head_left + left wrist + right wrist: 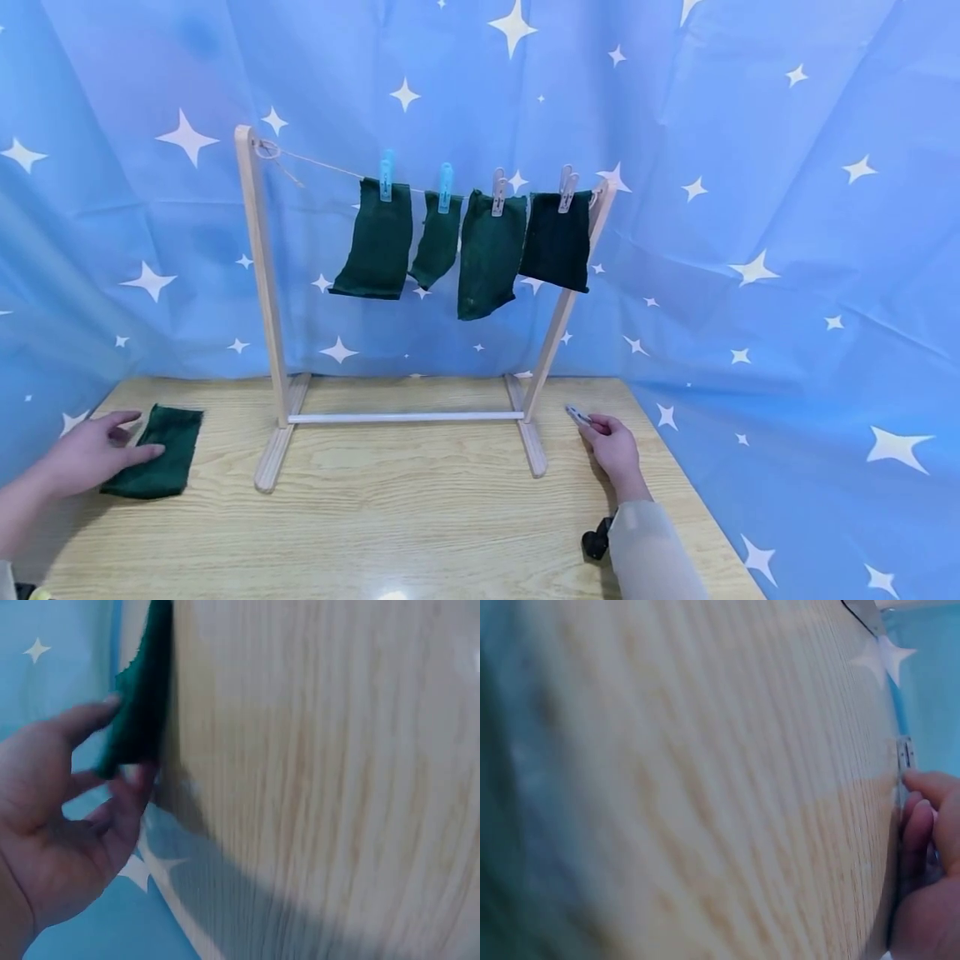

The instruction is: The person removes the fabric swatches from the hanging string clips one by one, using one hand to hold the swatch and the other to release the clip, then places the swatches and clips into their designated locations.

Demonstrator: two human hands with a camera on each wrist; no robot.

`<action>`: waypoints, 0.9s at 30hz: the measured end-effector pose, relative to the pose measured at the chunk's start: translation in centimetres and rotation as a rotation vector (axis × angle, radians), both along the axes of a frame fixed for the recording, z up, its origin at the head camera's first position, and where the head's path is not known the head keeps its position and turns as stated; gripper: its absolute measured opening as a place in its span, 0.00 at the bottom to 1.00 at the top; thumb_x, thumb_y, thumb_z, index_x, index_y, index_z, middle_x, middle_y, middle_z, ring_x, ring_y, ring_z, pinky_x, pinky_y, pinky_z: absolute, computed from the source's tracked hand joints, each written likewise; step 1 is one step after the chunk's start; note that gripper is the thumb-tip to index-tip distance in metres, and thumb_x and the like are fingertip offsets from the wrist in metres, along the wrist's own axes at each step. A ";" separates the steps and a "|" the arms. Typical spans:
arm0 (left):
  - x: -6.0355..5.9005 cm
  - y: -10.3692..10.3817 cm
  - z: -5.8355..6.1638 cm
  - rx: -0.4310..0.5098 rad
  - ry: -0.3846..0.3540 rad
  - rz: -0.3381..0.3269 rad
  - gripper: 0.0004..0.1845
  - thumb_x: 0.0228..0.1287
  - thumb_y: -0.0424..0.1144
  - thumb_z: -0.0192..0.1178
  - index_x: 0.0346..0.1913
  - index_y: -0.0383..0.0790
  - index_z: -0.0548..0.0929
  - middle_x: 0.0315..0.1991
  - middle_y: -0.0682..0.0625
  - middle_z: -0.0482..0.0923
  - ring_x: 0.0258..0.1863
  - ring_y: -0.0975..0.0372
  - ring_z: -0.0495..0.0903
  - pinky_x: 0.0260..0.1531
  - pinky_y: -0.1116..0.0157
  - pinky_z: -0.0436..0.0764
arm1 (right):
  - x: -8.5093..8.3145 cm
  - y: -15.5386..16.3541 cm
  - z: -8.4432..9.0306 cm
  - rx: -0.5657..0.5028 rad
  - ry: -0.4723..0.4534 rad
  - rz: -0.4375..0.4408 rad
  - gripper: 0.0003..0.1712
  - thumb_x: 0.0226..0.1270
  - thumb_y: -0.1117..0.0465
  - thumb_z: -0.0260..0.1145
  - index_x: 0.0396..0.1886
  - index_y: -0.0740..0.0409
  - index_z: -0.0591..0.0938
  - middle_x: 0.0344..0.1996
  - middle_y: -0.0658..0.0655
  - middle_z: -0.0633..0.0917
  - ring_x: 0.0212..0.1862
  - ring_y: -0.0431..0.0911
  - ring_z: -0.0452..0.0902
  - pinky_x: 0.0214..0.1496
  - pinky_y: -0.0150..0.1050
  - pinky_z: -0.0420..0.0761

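A folded dark green cloth (159, 454) lies near the left edge of the wooden table (405, 517). My left hand (135, 433) is at its left edge; in the left wrist view the cloth (142, 690) sits pinched between a finger above and fingers below, with the left hand (120, 742) spread. My right hand (600, 427) rests on the table by the rack's right foot and pinches a pale clothespin (577, 414). Its metal end also shows as the clothespin (904, 754) beyond the right hand (919, 795).
A wooden drying rack (258, 275) stands mid-table with a string across its top. Several dark green cloths (491, 250) hang there under blue and pale pegs (386, 179). A blue starred curtain (787, 208) closes in the back and sides. The table's right edge (697, 508) is near my right arm.
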State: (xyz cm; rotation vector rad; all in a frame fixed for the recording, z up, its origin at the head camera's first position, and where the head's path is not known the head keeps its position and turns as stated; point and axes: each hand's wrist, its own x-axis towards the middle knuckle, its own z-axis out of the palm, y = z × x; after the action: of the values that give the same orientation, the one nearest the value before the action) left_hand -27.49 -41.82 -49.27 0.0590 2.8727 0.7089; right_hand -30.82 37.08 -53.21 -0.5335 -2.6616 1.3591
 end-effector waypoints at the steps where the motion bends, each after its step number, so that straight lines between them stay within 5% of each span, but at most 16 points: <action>1: 0.1 -0.1 0.0 0.003 -0.027 -0.019 0.55 0.76 0.56 0.69 0.74 0.05 0.56 0.62 0.08 0.68 0.59 0.19 0.73 0.47 0.38 0.85 | 0.0 -0.1 0.0 -0.002 0.000 -0.002 0.27 0.84 0.52 0.65 0.72 0.64 0.79 0.62 0.66 0.82 0.59 0.57 0.77 0.56 0.44 0.76; 6: 0.3 -0.4 -0.1 0.024 -0.017 -0.111 0.56 0.68 0.52 0.78 0.76 0.11 0.59 0.69 0.05 0.56 0.62 0.15 0.71 0.48 0.37 0.87 | 0.0 -0.3 0.4 -0.004 0.005 -0.005 0.27 0.84 0.53 0.64 0.72 0.64 0.79 0.63 0.66 0.82 0.60 0.58 0.77 0.61 0.48 0.76; 12: 0.6 -0.4 -0.5 0.034 0.102 -0.135 0.40 0.67 0.34 0.76 0.73 0.14 0.69 0.67 0.08 0.60 0.56 0.19 0.77 0.44 0.38 0.88 | 0.0 -0.3 0.2 0.010 0.006 0.007 0.27 0.84 0.53 0.65 0.73 0.63 0.79 0.63 0.66 0.82 0.61 0.58 0.78 0.60 0.47 0.77; 15: 0.8 -0.3 -0.6 -0.012 0.136 -0.128 0.37 0.68 0.38 0.76 0.71 0.16 0.73 0.65 0.10 0.63 0.56 0.20 0.73 0.44 0.35 0.85 | 0.0 -0.3 0.1 0.011 0.006 0.011 0.26 0.84 0.54 0.65 0.72 0.64 0.80 0.62 0.66 0.83 0.60 0.58 0.78 0.58 0.45 0.76; 20: 1.1 -0.3 -0.7 -0.108 0.089 -0.164 0.46 0.67 0.53 0.77 0.73 0.19 0.74 0.69 0.11 0.62 0.63 0.16 0.64 0.52 0.24 0.74 | 0.0 -0.2 0.2 0.011 0.007 0.013 0.26 0.84 0.54 0.65 0.71 0.64 0.80 0.62 0.66 0.83 0.59 0.57 0.78 0.55 0.42 0.76; 27: 0.7 -0.7 -0.9 -0.166 0.056 -0.153 0.52 0.64 0.61 0.76 0.76 0.23 0.72 0.72 0.14 0.62 0.66 0.14 0.61 0.53 0.16 0.64 | 0.0 0.0 -0.1 0.002 0.006 -0.002 0.26 0.83 0.55 0.65 0.72 0.64 0.79 0.59 0.64 0.83 0.55 0.54 0.78 0.49 0.37 0.77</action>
State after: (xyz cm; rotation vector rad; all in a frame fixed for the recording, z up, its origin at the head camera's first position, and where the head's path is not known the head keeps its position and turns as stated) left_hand -26.76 -42.50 -50.14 0.2771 2.9277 0.4465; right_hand -30.83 37.08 -53.28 -0.5312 -2.6561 1.3556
